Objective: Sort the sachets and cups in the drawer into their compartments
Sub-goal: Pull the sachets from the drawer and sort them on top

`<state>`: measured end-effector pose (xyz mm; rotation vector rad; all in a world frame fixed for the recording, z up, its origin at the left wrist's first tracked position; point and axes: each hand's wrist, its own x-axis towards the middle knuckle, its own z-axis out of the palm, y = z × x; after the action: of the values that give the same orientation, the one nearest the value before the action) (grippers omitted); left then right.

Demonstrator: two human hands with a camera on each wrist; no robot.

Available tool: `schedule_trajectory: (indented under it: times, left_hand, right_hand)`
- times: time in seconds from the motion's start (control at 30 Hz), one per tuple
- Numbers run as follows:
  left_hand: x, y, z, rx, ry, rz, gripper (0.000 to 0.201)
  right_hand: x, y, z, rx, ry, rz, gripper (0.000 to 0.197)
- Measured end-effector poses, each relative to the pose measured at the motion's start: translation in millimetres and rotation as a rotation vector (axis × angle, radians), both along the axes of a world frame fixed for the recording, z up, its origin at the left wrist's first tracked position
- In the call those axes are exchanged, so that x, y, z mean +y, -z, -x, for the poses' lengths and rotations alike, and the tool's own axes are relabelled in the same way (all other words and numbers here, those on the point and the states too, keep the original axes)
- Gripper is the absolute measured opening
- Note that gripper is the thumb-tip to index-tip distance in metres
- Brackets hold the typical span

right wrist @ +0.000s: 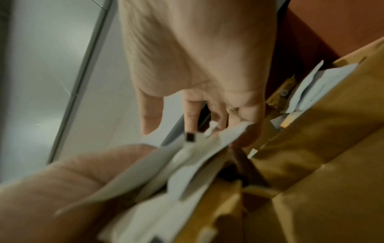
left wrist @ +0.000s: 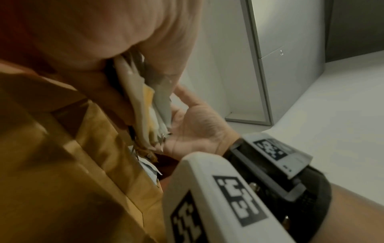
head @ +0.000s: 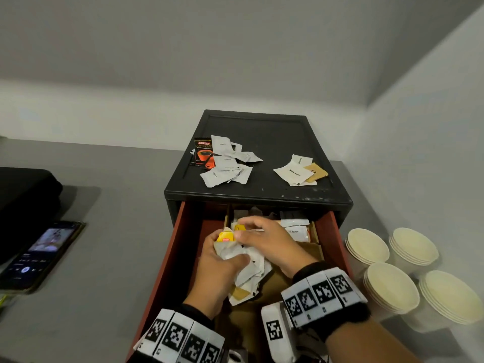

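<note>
The red-brown drawer (head: 171, 258) of a black cabinet stands pulled out. Over it my left hand (head: 221, 263) grips a bundle of white and brown sachets (head: 248, 271), with a yellow sachet (head: 225, 236) at its top. My right hand (head: 262, 238) hovers above the bundle with fairly straight fingers that touch the sachets' upper edges. In the left wrist view the bundle (left wrist: 145, 106) hangs from my left hand (left wrist: 104, 36). The right wrist view shows my right hand's fingers (right wrist: 191, 115) on the white sachets (right wrist: 176, 172). Cup stacks (head: 366, 247) stand to the right of the drawer.
Cardboard dividers (head: 310, 254) split the drawer; a Cream sachet (head: 294, 231) lies in the back right compartment. On the cabinet top are a white sachet pile (head: 227, 166) with a black Kopiko sachet (head: 203, 153), and a sugar sachet pile (head: 296, 171). A phone (head: 44, 252) lies at left.
</note>
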<state>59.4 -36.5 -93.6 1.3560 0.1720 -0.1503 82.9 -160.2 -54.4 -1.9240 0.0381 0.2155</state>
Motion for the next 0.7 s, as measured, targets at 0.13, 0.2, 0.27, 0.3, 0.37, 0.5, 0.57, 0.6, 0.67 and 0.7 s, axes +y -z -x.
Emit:
schedule_trajectory:
  times: [0.13,0.2,0.27,0.3,0.37,0.5,0.57,0.6,0.67,0.7]
  left_hand:
    - [-2,-3,4,-0.015,0.061,-0.026,0.073]
    - [-1,-4,5,0.008,0.093,-0.016,0.08]
    - [-1,-5,5,0.03,0.103,-0.016,0.087]
    - [-1,-6,6,0.038,0.1,-0.015,0.09]
    - [0,-5,5,0.051,0.085,-0.005,0.092]
    - [0,-4,5,0.083,0.091,0.018,0.084]
    - [0,-4,4,0.093,0.104,0.02,0.073]
    - [0,-4,4,0.091,0.11,0.014,0.066]
    - [0,-4,4,0.093,0.121,0.009,0.054]
    - [0,-4,4,0.1,0.125,0.013,0.049]
  right_hand:
    - [5,3,7,-0.066,-0.024,0.032,0.009]
    - [5,5,10,-0.078,-0.016,0.011,0.014]
    - [5,6,10,-0.061,0.018,-0.052,0.016]
    - [4,7,9,-0.047,0.053,-0.108,0.018]
    - [2,7,8,-0.008,0.136,-0.269,0.021]
    - [-4,8,5,0.083,0.298,-0.498,0.019]
    - [-8,11,1,0.115,0.383,-0.473,0.02]
    - [-10,12,-2,0.127,0.431,-0.459,0.019]
    - [-13,14,-6,0.152,0.512,-0.46,0.018]
    - [-15,14,-8,0.167,0.541,-0.463,0.016]
